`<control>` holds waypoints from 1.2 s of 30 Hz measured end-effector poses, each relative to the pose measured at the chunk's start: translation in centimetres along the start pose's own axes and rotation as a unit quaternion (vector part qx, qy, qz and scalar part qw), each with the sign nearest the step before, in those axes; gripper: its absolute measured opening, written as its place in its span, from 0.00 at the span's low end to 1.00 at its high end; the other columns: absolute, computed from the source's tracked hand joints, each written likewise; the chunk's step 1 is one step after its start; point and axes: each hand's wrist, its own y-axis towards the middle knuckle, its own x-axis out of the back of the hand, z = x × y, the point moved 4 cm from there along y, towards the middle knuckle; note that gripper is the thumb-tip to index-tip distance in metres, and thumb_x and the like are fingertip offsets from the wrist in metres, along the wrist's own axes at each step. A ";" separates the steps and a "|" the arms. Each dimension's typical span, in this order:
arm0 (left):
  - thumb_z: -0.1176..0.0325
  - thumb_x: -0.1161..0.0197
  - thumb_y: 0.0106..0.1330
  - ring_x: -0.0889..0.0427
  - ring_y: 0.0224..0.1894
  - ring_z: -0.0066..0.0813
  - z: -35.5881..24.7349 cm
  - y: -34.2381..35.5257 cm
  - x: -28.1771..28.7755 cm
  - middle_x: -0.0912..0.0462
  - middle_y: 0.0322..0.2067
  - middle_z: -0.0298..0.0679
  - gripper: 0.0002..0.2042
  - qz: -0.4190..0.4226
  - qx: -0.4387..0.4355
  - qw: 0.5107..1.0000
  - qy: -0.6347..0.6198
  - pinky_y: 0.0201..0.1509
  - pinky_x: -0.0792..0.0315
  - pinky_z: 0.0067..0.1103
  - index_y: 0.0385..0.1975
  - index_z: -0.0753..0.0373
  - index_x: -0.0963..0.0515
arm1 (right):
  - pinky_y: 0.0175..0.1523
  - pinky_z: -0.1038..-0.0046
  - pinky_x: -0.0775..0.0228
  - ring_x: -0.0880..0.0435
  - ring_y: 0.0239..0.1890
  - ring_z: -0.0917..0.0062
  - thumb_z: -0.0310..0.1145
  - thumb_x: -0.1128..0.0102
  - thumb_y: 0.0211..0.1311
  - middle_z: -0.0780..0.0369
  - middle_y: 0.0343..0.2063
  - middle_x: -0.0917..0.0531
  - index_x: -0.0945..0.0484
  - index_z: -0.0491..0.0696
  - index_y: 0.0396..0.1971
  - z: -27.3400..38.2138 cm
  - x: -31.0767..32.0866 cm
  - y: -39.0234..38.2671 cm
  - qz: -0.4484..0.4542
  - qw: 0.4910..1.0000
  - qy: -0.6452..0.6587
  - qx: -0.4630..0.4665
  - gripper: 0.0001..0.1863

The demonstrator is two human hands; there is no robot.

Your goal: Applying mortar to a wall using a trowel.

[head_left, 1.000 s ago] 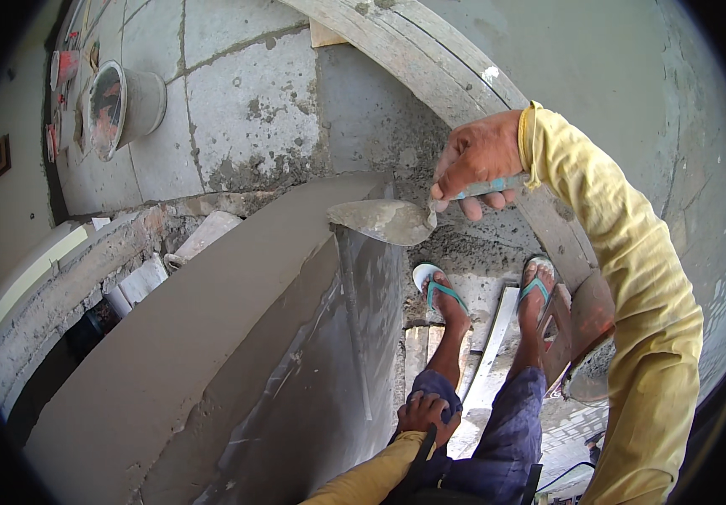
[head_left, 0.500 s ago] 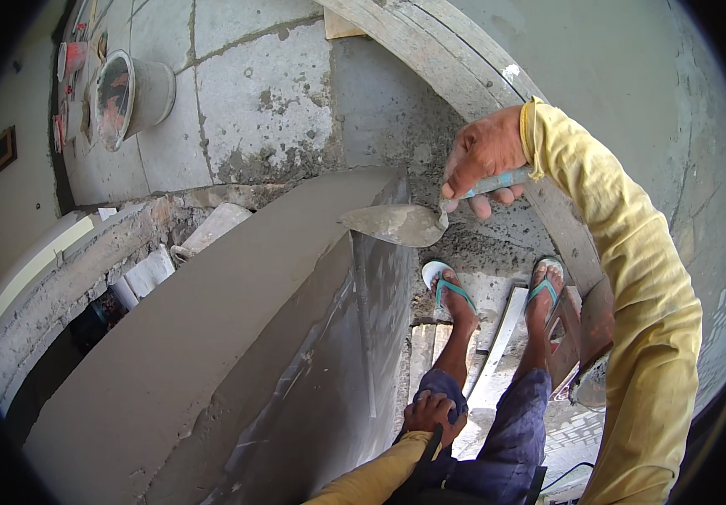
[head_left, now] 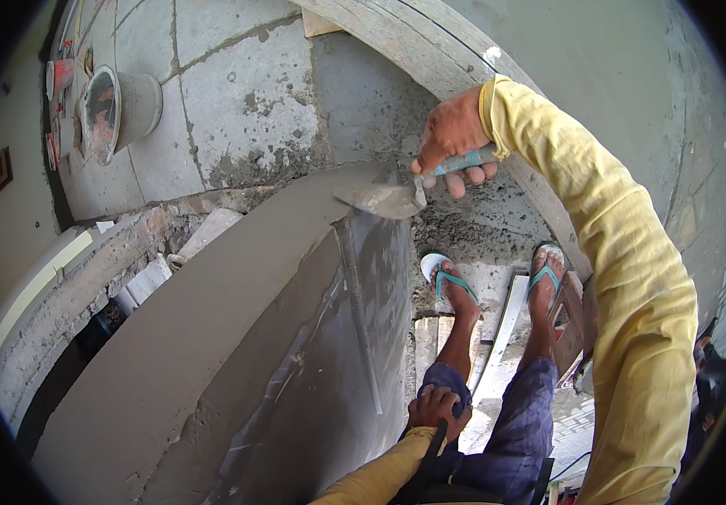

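My right hand (head_left: 459,135), in a yellow sleeve, grips the bluish, worn handle of a pointed trowel (head_left: 386,202). The trowel's blade lies flat against the far end of the low wall (head_left: 228,311), at its top edge. Smooth, damp grey mortar coats the wall's top. Its near side face looks darker and streaked, with a straight ridge running down near the corner. My left hand (head_left: 440,410) rests on my bent left knee, fingers spread over it, holding no tool.
A mortar-stained bucket (head_left: 137,105) and a small red pail (head_left: 61,76) stand on the floor slabs at far left. A curved wooden board (head_left: 430,50) arcs past my right arm. Beside my sandalled feet lies a pale plank (head_left: 504,332); a rough-edged trench (head_left: 68,337) runs left of the wall.
My right hand and the trowel have moved a little farther away and to the left along the wall's end. The view has shifted slightly. My left hand stays on the knee.
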 end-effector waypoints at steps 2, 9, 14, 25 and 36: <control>0.48 0.30 0.52 0.33 0.65 0.48 0.0 -0.2 0.0 0.24 0.55 0.35 0.21 -0.007 -0.005 1.000 0.007 0.62 0.38 0.47 0.42 0.51 0.20 | 0.25 0.73 0.26 0.21 0.19 0.81 0.47 0.46 0.69 0.62 0.28 0.13 0.18 0.51 0.46 0.0 0.4 -1.2 -0.037 0.999 0.007 -0.001 0.17; 0.47 0.29 0.51 0.30 0.63 0.47 0.6 -0.1 -0.6 0.21 0.52 0.33 0.21 -0.034 -0.007 0.999 0.027 0.61 0.36 0.46 0.41 0.51 0.20 | 0.19 0.76 0.28 0.22 0.15 0.80 0.46 0.51 0.72 0.61 0.22 0.16 0.21 0.47 0.45 -2.2 -3.7 -3.8 -0.174 0.954 0.217 0.110 0.18; 0.46 0.29 0.51 0.29 0.63 0.47 0.2 -0.1 -1.1 0.21 0.52 0.32 0.21 -0.034 -0.020 0.999 0.031 0.59 0.33 0.44 0.41 0.49 0.20 | 0.18 0.80 0.30 0.23 0.12 0.80 0.45 0.52 0.75 0.59 0.21 0.17 0.21 0.41 0.45 -5.4 -13.3 -3.4 -0.091 0.810 0.500 0.293 0.20; 0.47 0.31 0.55 0.32 0.65 0.43 0.4 -0.2 -2.0 0.24 0.55 0.31 0.20 0.007 -0.020 0.999 0.034 0.61 0.36 0.43 0.43 0.50 0.22 | 0.24 0.79 0.30 0.22 0.20 0.80 0.49 0.56 0.75 0.60 0.24 0.18 0.23 0.43 0.50 -5.3 -21.5 3.2 0.036 0.712 0.587 0.384 0.23; 0.49 0.31 0.53 0.34 0.66 0.43 1.5 -0.5 -4.2 0.27 0.57 0.31 0.21 0.003 -0.019 0.999 0.043 0.62 0.37 0.45 0.45 0.50 0.22 | 0.25 0.78 0.30 0.23 0.21 0.82 0.52 0.54 0.74 0.61 0.26 0.18 0.24 0.44 0.50 -4.9 -22.2 6.1 0.043 0.708 0.579 0.401 0.24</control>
